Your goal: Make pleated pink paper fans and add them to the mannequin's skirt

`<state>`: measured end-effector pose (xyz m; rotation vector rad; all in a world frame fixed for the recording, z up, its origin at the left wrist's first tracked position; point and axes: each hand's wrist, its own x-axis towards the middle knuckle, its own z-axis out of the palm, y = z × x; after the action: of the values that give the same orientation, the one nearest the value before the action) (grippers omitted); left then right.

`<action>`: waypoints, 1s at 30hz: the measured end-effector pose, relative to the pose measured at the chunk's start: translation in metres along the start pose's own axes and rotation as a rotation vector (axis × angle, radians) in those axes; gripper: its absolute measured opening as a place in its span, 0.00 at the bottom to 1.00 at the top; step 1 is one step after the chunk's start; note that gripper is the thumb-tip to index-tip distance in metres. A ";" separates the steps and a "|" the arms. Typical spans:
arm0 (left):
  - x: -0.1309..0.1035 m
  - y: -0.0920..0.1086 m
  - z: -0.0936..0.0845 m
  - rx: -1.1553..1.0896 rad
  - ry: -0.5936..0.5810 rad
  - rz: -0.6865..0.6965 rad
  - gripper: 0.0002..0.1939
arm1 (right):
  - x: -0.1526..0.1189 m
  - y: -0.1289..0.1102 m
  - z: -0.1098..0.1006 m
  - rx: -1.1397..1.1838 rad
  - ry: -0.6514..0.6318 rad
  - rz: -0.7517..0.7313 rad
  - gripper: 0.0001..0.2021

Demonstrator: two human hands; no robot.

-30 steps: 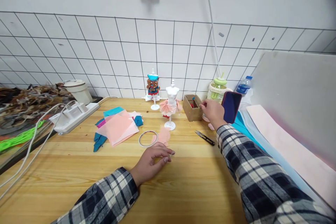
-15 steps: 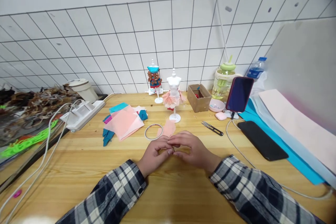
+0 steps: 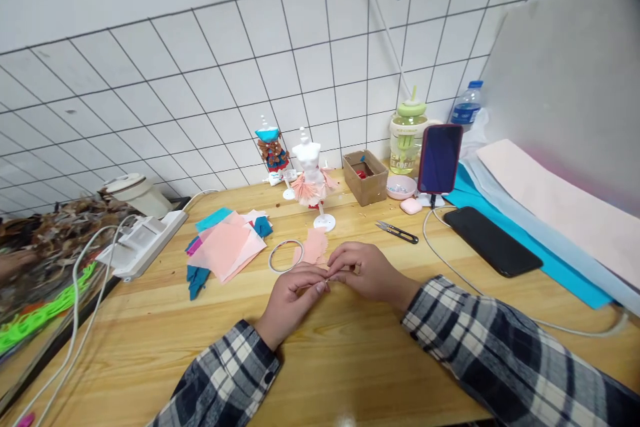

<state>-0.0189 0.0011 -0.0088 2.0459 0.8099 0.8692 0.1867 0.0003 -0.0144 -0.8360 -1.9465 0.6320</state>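
My left hand (image 3: pixel 296 297) and my right hand (image 3: pixel 367 271) meet low over the wooden table, fingertips pinched together. Whatever sits between them is too small or too hidden to name. Just beyond the fingers lies a piece of peach crepe paper (image 3: pixel 314 245), with a thin silvery ring (image 3: pixel 274 260) to its left, partly over it. Behind stands a small white mannequin (image 3: pixel 307 155) on a round base, wearing a pleated peach paper skirt (image 3: pixel 311 191). Small thread snips (image 3: pixel 397 232) lie to the right of the paper.
Left are stacked coloured paper sheets (image 3: pixel 225 247), a power strip (image 3: pixel 145 245) with cables and another person's hand (image 3: pixel 15 264). A dressed mannequin (image 3: pixel 273 150), cardboard box (image 3: pixel 367 183), pink dish (image 3: pixel 401 187), drink bottle (image 3: pixel 406 143), propped phone (image 3: pixel 440 159) and flat black phone (image 3: pixel 493 240) stand or lie farther back.
The view has tilted and shifted, so the table's things sit farther left. My hands stay together at the fingertips; my right fingers have drawn in closer. Another person's hand shows at the far left.
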 end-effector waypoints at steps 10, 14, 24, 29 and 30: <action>0.003 0.006 0.004 0.707 -0.061 0.136 0.10 | -0.002 0.002 -0.020 -0.370 -0.255 0.154 0.06; 0.008 -0.001 0.007 0.811 0.006 0.009 0.17 | -0.001 0.009 -0.040 -0.690 -0.250 0.248 0.12; 0.024 0.013 0.042 0.893 -0.136 0.097 0.09 | 0.000 0.025 -0.054 -0.932 -0.288 0.479 0.12; 0.045 0.010 0.062 0.925 -0.145 0.119 0.11 | 0.000 0.023 -0.053 -0.964 -0.289 0.507 0.14; 0.047 0.009 0.065 0.930 -0.150 0.124 0.11 | 0.000 0.023 -0.053 -0.968 -0.290 0.509 0.15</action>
<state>0.0611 0.0074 -0.0182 2.9415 1.1420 0.3994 0.2405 0.0202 -0.0056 -1.9611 -2.3135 0.0288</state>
